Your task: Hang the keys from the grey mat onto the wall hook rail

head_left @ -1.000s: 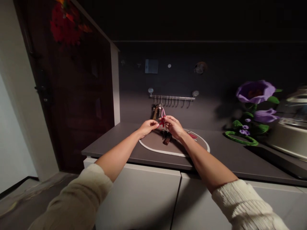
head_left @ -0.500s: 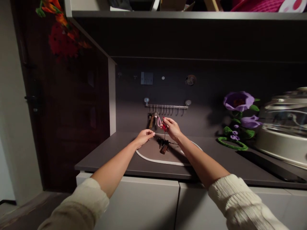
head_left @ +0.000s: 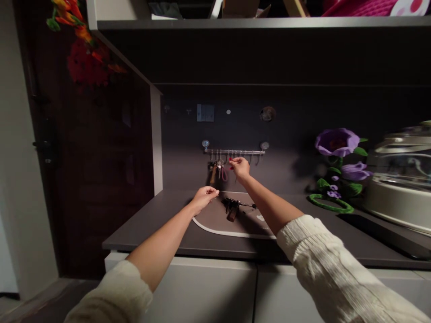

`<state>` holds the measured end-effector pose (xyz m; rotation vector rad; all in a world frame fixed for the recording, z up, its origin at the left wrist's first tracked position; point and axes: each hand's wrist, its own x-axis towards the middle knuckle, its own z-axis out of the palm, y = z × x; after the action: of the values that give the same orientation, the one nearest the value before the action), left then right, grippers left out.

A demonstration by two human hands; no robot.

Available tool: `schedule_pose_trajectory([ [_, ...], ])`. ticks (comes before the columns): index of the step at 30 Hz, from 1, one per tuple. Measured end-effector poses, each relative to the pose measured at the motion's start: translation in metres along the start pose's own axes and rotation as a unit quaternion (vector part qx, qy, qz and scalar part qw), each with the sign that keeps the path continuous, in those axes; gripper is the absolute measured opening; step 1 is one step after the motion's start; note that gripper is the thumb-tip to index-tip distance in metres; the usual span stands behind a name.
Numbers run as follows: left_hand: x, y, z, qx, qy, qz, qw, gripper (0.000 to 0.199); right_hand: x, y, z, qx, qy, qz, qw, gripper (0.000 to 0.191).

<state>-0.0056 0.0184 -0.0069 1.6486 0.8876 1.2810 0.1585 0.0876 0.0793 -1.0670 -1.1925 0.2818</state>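
My right hand (head_left: 240, 169) is raised to the hook rail (head_left: 235, 152), its fingers pinched together. Small red bits show at its fingertips; what they belong to is too small to make out. Left of it, a bunch of keys (head_left: 213, 172) with a brown tag and a pink loop (head_left: 224, 172) hangs from the hooks. Lower down, my left hand (head_left: 204, 198) hovers over the mat's left part, thumb and fingers closed together; anything between them is hidden. Another bunch of keys (head_left: 232, 208), with a brown piece, lies on the brown mat (head_left: 215, 224) between my arms.
Purple flowers (head_left: 337, 142) and a glass-domed appliance (head_left: 400, 179) stand on the right of the dark counter (head_left: 134, 224). A flat black object (head_left: 384, 235) lies in front of them. Overhead runs a shelf (head_left: 235, 23). At left is a dark door (head_left: 94, 179).
My right hand has risen toward the hook rail. The pink loop, earlier by its fingertips, now hangs apart from it beside the hanging keys. My left hand has barely moved.
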Motion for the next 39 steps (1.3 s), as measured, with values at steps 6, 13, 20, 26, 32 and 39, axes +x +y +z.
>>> schedule_pose_trajectory([
  [6,0.002,-0.003,0.0,0.005,-0.004,0.001,1.0,0.035,0.015,0.004,0.011,-0.075,0.049,0.018,0.996,0.014],
  [13,0.002,-0.003,0.0,0.007,-0.007,0.001,1.0,0.034,0.015,-0.003,0.016,-0.122,0.056,0.016,0.991,0.018],
  [20,0.002,-0.001,0.001,0.006,-0.005,-0.003,1.0,0.036,0.014,-0.004,0.017,-0.134,0.062,0.012,0.989,0.018],
  [26,0.002,-0.001,0.001,-0.004,-0.002,-0.006,1.0,0.035,0.012,-0.002,0.019,-0.149,0.054,0.025,0.987,0.014],
  [32,0.002,0.0,0.0,-0.01,0.001,-0.011,1.0,0.035,0.004,0.006,0.019,-0.156,0.042,0.04,0.986,0.018],
  [39,0.004,-0.004,-0.001,-0.007,0.003,-0.016,1.0,0.034,-0.003,0.025,0.022,-0.096,0.034,0.07,0.992,0.016],
])
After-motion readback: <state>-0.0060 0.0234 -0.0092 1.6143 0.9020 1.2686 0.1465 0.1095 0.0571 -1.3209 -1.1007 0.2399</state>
